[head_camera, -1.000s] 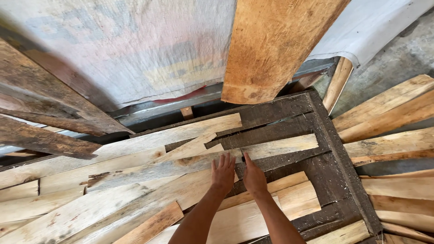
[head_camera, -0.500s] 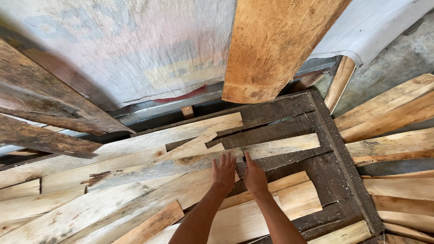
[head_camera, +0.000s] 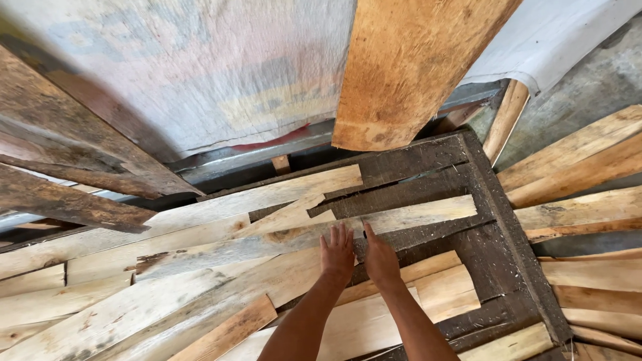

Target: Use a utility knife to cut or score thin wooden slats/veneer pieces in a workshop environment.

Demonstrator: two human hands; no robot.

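Both hands are down flat on the timber, side by side, right in the middle of the pile. The left hand [head_camera: 337,255] lies palm-down with its fingers spread and straight, pressing on a long pale split wooden slat [head_camera: 301,242] that runs from the lower left up toward the right, ending near the dark frame. The right hand [head_camera: 380,259] sits just beside it, thumbs nearly touching, fingers likewise extended and loose, gripping nothing, its fingertips reaching to that same slat's lower edge where a dark gap opens. So the slat's long axis runs crosswise to both forearms, and it lies directly under and just ahead of the fingertips; the left hand has more of its palm on it, the right rests more on the pale board below [head_camera: 401,294]. Whether either thumb is hooked under an edge I cannot tell. All this lies on a dark weathered wooden pallet [head_camera: 508,220], its slats showing bare to the right of the hands. Above, a broad orange-brown plank [head_camera: 408,67] leans over the scene, with a worn grey tarpaulin sheet [head_camera: 187,73] behind it, and dark rough old boards [head_camera: 73,200] slanting in at the left. More light wooden planks [head_camera: 582,167] fan out on the right, well apart from the hands.
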